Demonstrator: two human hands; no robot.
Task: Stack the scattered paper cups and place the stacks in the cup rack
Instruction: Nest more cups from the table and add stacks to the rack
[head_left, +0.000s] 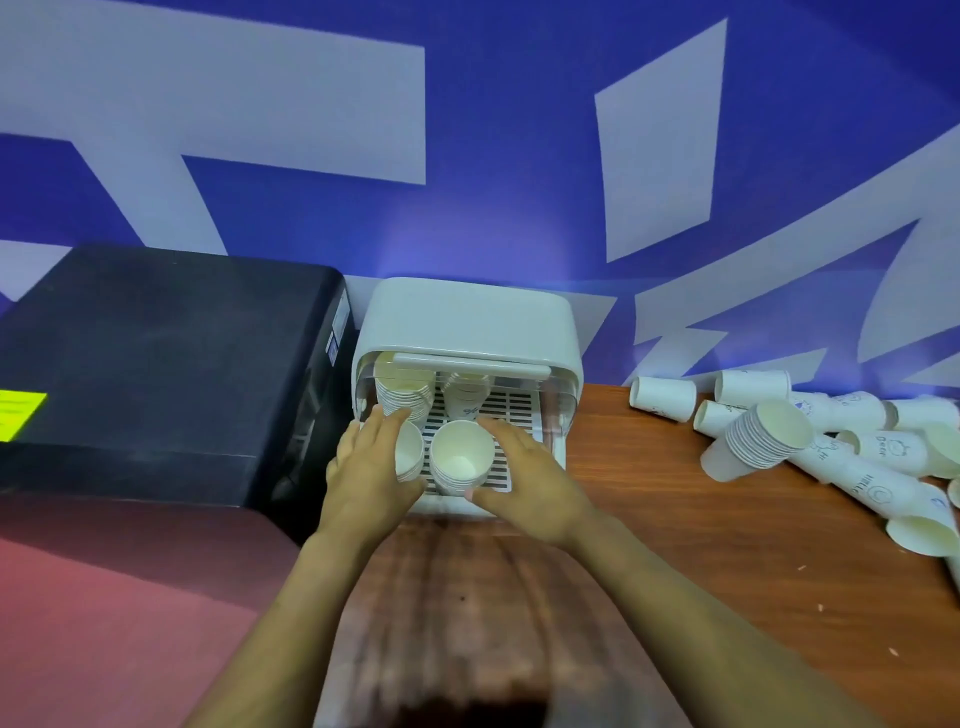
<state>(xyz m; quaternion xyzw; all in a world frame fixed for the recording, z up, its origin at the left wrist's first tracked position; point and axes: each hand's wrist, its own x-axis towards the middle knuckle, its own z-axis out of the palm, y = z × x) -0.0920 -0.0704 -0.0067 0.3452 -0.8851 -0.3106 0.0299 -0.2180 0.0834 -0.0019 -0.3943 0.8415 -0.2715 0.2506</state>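
Fingers (506, 436) of our right hand (524, 478) curl around the front-right stack of white paper cups (462, 462), thumb at its near side, gripping it as it stands upright, mouth up, on the slatted white tray (511, 415) of the white plastic cup rack (467, 322). Our left hand (369, 467) wraps the front-left stack of white cups (408, 452), fingers closed on its far side, thumb near the front; that stack touches the tray's left edge. Behind these two we see a taller tilted stack (405, 389) at the back left and a printed cup stack (465, 400) at the back middle, both under the rack's raised lid. Right part of the tray shows bare slats. Rack sits on the brown wooden table (675, 545), against the blue and white patterned wall (519, 208). Just left of the rack stands a black box-shaped machine (156, 364) with a yellow label (21, 415). Well to the right, loose white paper cups (665, 397) lie on their sides in a heap, with one leaning nested stack (763, 441) among them. Some of these carry blue print, too small to read.
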